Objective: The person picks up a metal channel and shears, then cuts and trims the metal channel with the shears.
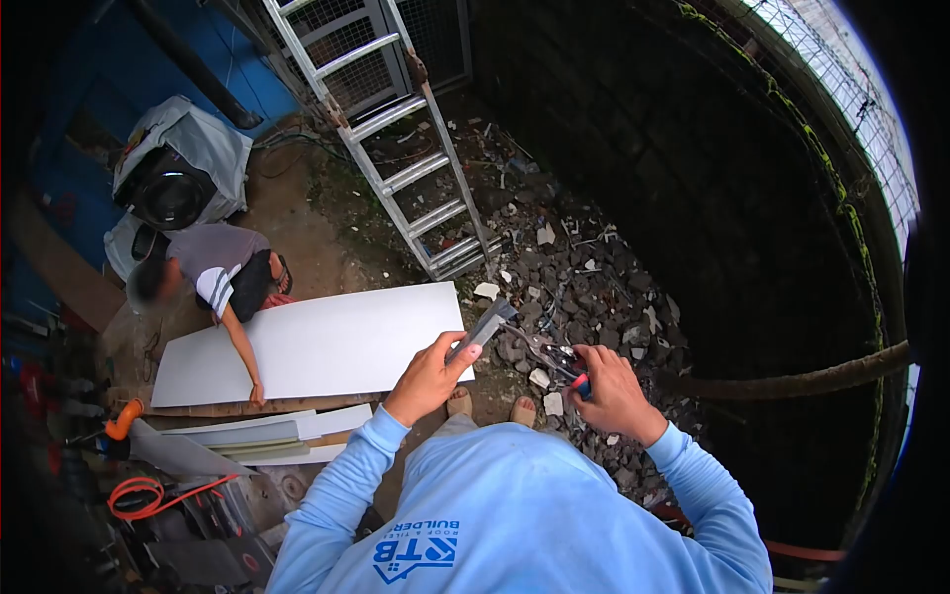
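Left hand (pixel 429 378): closed around grey folded metal strip (pixel 482 329).
Right hand (pixel 616 394): gripping red-handled metal snips (pixel 582 383).
Snips position: blades leftward, near the strip's far end; contact cannot be determined.
Left side: smooth white rectangular panel (pixel 327 337).
Far right: jagged grey rubble (pixel 614 287).

Left hand (pixel 427 379) raised, gripping with thumb (pixel 468 355) extended, right hand (pixel 619 398) palm-down, fingers (pixel 600 358) bent, seemingly tucked under
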`<state>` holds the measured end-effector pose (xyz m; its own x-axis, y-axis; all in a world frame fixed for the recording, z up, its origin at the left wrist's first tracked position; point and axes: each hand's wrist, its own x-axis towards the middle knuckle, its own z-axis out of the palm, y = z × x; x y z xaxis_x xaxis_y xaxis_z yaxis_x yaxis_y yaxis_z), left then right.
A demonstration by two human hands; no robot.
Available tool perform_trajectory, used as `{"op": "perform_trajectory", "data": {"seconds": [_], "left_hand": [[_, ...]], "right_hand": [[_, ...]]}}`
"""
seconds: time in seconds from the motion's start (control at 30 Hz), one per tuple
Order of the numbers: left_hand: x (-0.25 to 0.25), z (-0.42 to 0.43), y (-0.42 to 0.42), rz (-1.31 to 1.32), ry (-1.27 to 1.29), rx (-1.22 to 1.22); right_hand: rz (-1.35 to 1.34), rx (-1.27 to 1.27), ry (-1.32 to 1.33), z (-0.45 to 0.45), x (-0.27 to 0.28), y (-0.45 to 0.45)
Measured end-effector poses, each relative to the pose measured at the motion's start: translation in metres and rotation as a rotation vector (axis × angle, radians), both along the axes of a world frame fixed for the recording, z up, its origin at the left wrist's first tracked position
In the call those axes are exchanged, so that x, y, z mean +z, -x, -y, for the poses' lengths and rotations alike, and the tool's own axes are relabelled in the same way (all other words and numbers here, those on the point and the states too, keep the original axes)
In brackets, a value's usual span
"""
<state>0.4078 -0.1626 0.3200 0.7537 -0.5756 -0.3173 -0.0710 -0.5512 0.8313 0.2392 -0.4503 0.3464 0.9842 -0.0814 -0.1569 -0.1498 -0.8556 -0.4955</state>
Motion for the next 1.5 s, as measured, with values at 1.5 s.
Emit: {"op": "perform_trajectory", "data": {"seconds": [1.5], "left_hand": [[0.059,-0.003,-0.009,1.183,0.319,-0.499]], "right_hand": [[-0.101,-0.299,-1.671,-0.087,-0.001,-0.086]]}}
